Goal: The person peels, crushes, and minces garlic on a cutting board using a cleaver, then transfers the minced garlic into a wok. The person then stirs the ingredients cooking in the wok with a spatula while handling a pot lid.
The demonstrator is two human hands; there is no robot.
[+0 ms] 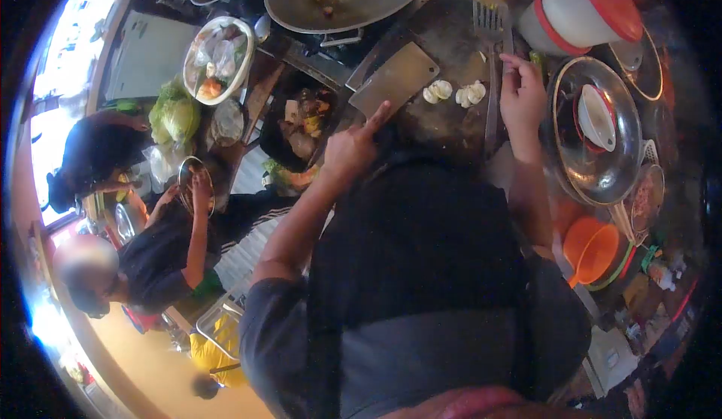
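A cleaver (pixel 395 79) with a wide blade lies over the left edge of the dark chopping board (pixel 444 39). My left hand (pixel 350 150) is closed at its near end, the handle hidden, index finger stretched toward the blade. Two small groups of pale slices, one group (pixel 437 92) beside the other (pixel 471 95), rest on the board. Right of them lies a slotted metal turner (pixel 489 20), its long handle pointing toward my body. My right hand (pixel 523 92) is beside that handle, fingers curled; whether it grips anything is unclear.
A wok (pixel 342 20) with chopped pieces stands beyond the board. Left are a white basket (pixel 248 62), lettuce (pixel 174 114) and a dark tray of food (pixel 263 129). Right are red-lidded containers (pixel 575 13), a large glass lid (pixel 560 148) and an orange basket (pixel 590 250). Other people are at left.
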